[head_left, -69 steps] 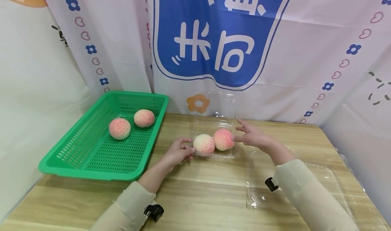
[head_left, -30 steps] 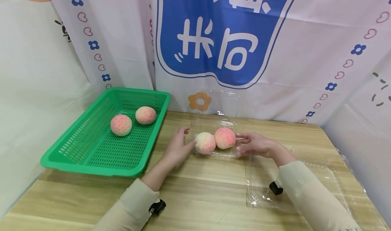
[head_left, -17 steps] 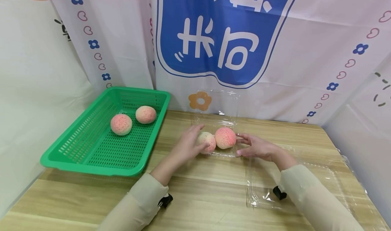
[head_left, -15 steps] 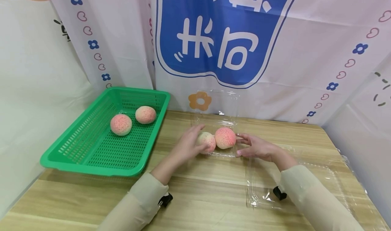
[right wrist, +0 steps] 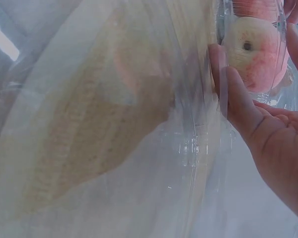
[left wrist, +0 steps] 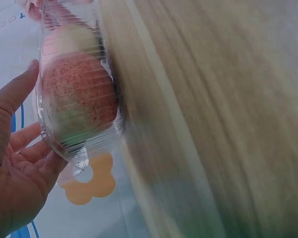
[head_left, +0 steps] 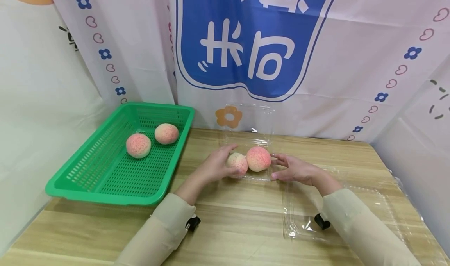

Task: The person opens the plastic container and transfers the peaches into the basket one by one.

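Observation:
In the head view, a clear plastic box [head_left: 258, 178] lies on the table with its lid [head_left: 254, 119] raised against the cloth. Two pinkish peaches sit side by side in it, the left peach [head_left: 238, 163] and the right peach [head_left: 258, 159]. My left hand [head_left: 212, 166] holds the box's left end, its thumb at the front rim and its fingers round the far side, partly covering the left peach. At the other end, my right hand [head_left: 295, 171] holds the right side between thumb and fingers. The right wrist view shows its thumb [right wrist: 241, 101] along the box wall.
To the left stands a green basket [head_left: 165, 191] holding two more peaches, one [head_left: 138, 145] nearer than the other [head_left: 166, 134]. Another clear plastic tray or box [head_left: 291, 231] lies under the right forearm. A printed cloth [head_left: 316, 117] hangs behind the table [head_left: 232, 234].
My left hand has moved right, from beside the box to around its left end and over the left peach. My right hand has drawn lower along the right end. The peaches keep their places.

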`<state>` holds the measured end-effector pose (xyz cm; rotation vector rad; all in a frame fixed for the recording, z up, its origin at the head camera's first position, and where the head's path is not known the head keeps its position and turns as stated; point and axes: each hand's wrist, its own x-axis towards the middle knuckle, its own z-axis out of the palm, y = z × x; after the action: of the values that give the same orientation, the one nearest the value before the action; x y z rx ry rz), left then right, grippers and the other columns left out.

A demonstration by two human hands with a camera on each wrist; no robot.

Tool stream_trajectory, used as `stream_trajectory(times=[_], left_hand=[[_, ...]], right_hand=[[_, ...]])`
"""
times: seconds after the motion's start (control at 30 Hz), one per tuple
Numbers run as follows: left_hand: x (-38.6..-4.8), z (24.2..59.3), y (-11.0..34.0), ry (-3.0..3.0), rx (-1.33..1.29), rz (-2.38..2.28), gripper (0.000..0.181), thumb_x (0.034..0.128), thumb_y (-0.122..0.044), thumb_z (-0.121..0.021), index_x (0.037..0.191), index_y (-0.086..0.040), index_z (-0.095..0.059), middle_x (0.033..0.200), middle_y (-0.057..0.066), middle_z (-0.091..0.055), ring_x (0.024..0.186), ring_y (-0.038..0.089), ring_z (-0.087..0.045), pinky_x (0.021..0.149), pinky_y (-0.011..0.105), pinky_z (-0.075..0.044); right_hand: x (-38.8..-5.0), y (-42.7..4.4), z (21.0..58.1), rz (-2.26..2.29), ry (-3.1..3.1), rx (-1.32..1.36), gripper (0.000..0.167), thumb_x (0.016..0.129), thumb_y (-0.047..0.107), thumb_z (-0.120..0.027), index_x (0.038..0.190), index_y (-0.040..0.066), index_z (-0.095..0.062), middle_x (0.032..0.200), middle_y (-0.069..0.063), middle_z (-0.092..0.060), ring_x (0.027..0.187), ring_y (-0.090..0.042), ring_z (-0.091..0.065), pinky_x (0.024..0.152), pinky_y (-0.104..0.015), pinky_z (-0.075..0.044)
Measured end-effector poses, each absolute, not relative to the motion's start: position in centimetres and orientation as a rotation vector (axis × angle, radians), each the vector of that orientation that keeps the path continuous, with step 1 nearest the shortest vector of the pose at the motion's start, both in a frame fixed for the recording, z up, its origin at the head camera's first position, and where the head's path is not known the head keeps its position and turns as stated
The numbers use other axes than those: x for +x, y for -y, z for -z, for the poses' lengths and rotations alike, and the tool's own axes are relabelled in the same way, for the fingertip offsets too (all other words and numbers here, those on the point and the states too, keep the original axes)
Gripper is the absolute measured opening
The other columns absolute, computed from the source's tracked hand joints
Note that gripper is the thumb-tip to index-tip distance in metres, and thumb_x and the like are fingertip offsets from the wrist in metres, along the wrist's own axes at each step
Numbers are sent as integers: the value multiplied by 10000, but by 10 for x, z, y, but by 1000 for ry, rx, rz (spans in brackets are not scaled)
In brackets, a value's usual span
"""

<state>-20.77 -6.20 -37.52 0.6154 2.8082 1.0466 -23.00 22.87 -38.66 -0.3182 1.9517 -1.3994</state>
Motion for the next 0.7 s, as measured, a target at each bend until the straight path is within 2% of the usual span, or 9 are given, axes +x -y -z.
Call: stream_trajectory(times=[0.3,0.43,0.53,0.7], left_hand=[[-215,377,57,-2828,612,-918,835,781,-314,-852,1456,-19,-457,1420,178,-562,1269,340,-567,1081,465,-459],[-214,374,55,-2869,690,-785,696,802,-319,-837,1344,11,-551,1232,177,-666,1116,313,-636,975,440,-526],[-215,372,53,-2879,743,-721,572,810,-311,-828,1237,2,-611,1058,126,-701,953,248,-650,846,388,-555],[-219,371,55,-2816,733,-770,604,795,-337,-837,1269,-27,-628,1075,99,-720,946,212,-662,856,374,-554]], right_hand=[[-231,-229,387,1405,-1944,-329,926,928,69,-676,1586,15,-27,1629,-271,-123,1407,-439,-384,1135,-500,-390],[-232,-228,385,1396,-1953,-326,918,935,75,-669,1587,18,-25,1630,-269,-122,1411,-433,-381,1133,-497,-394],[-231,-227,384,1396,-1957,-320,912,935,66,-663,1588,24,-28,1633,-266,-116,1423,-439,-361,1142,-510,-376],[-229,-227,385,1393,-1954,-318,923,930,63,-666,1588,24,-19,1631,-277,-99,1438,-458,-324,1149,-533,-354]])
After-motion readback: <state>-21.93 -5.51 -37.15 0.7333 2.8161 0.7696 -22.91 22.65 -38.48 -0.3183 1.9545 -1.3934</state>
